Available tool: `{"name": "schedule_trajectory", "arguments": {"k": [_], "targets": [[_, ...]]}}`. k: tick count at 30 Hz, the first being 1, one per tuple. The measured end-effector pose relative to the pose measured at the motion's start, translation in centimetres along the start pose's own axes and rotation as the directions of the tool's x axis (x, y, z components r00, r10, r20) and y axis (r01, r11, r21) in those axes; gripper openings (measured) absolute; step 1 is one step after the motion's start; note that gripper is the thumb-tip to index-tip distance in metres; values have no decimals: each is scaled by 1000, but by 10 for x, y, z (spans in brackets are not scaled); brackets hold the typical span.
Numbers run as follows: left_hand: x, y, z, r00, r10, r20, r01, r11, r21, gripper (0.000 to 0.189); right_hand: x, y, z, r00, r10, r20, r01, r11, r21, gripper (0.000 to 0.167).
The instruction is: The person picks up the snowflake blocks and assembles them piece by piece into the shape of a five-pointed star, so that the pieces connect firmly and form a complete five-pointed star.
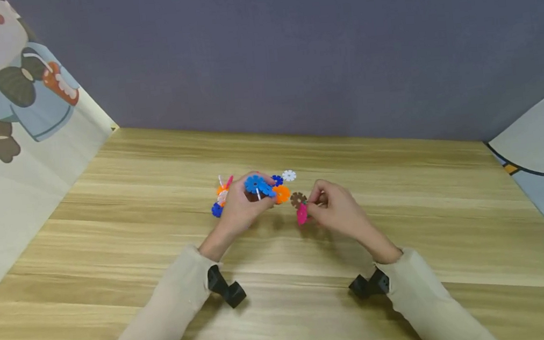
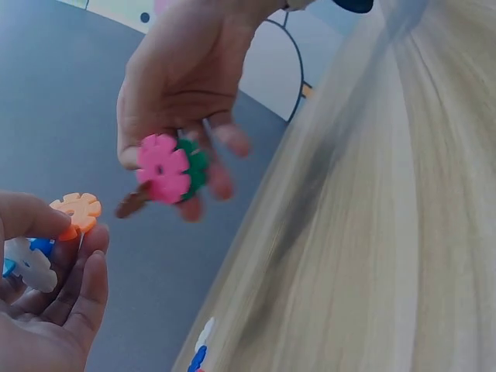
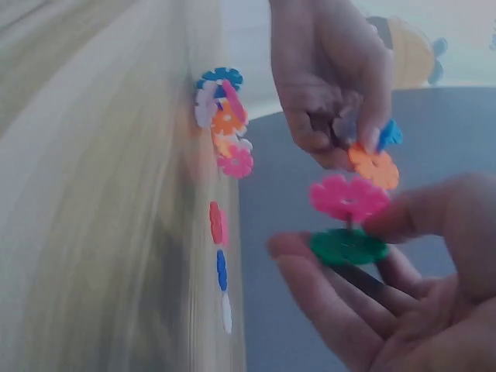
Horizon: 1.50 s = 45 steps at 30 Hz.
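My left hand (image 1: 242, 209) grips a joined set of notched plastic flower discs. It has a blue disc (image 1: 255, 183), an orange disc (image 1: 281, 194) pinched under the thumb, and a white disc (image 2: 32, 267) tucked toward the palm. Opposite it, my right hand (image 1: 337, 211) pinches another joined set between thumb and fingers. That set shows a pink disc (image 3: 350, 198), a green disc (image 3: 349, 246) and a brown disc (image 1: 297, 199). A small gap separates the orange disc from the brown one. Both sets are held up above the table.
On the wooden table (image 1: 295, 319), a cluster of joined discs (image 1: 217, 210) in blue, orange, pink and white lies left of my left hand. Behind the hands are a dark blue disc (image 1: 278, 180) and a white disc (image 1: 289, 175). A dark grey partition (image 1: 291, 55) rises along the back edge.
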<state>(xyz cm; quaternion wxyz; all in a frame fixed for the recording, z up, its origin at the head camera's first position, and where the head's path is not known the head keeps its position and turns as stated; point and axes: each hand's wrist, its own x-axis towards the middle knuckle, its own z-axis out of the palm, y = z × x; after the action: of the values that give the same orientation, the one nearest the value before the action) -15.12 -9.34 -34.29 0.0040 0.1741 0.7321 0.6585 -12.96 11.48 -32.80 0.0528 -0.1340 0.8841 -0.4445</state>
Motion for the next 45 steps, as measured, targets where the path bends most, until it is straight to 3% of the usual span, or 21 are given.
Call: {"name": "schedule_trajectory", "arguments": {"k": [4,8,16,20,24,30,40,45], "targets": [[-1,-1,3,1000,-3,2,3,1000,5,27,2,3,-6,995,11,-100,6,985,172,4],[-3,-2,8,999,-35,6,35,999,11,30,4,3,-9,990,35,-136,13,942,336,8],[-6,-3,13,998,-58,0,58,998,9,30,4,2,-8,993,34,-115,38,824,565,29],[-8,-2,13,998,-64,-16,64,998,-3,31,2,1,-6,995,-18,-99,74,798,598,40],[-10,-1,13,998,-57,-33,56,998,-15,30,0,1,-6,995,-76,-71,102,820,563,46],[-12,1,14,998,-36,-54,34,999,-39,27,-5,1,-5,995,-95,-28,96,857,506,44],[-13,5,17,994,-44,-102,42,999,-24,27,-6,0,-3,992,-86,-95,119,889,443,36],[-15,7,17,992,-57,-116,58,998,3,28,-7,-2,-2,986,-94,-136,136,928,346,31]]}}
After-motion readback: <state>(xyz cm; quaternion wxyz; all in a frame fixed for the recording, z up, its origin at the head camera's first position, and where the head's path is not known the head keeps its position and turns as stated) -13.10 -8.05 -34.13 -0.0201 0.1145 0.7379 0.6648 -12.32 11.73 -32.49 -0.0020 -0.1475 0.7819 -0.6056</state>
